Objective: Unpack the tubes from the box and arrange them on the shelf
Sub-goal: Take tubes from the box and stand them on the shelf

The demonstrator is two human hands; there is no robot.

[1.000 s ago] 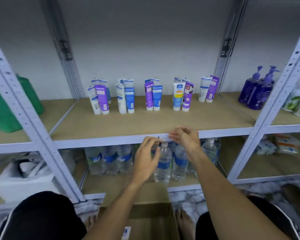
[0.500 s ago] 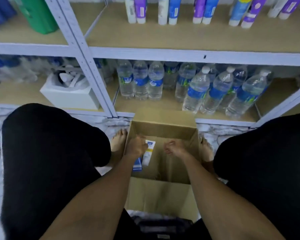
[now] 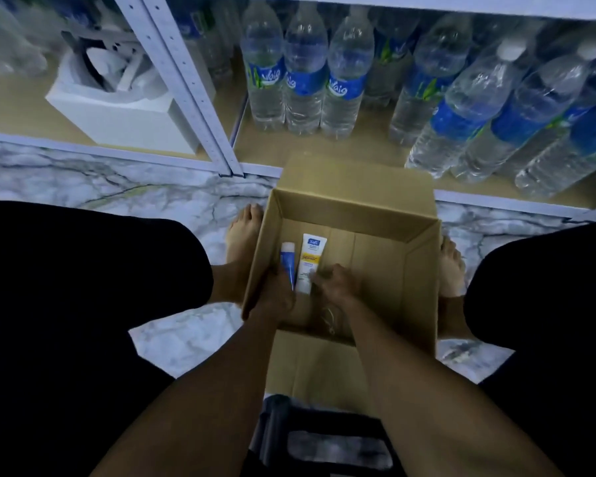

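Observation:
An open cardboard box [image 3: 417, 270] stands on the floor between my feet. Two tubes lie side by side on its bottom at the left: a blue tube [image 3: 287, 261] with a white cap and a white tube [image 3: 309, 259] with a yellow band. Both my hands are down inside the box. My left hand [image 3: 276, 297] closes its fingers on the lower end of the blue tube. My right hand [image 3: 334, 284] has its fingertips on the lower end of the white tube. The tubes' lower ends are hidden by my hands.
Several water bottles [image 3: 305, 80] stand and lean on the bottom shelf right behind the box. A white foam box [image 3: 117, 115] sits on the shelf at left, beyond a white shelf post [image 3: 186, 94]. My knees in black flank the box. A dark stool [image 3: 324, 438] is under me.
The view dropped from the upper shelf with standing tubes to the box. My hands came down from the shelf edge into the box and closed in on the two tubes.

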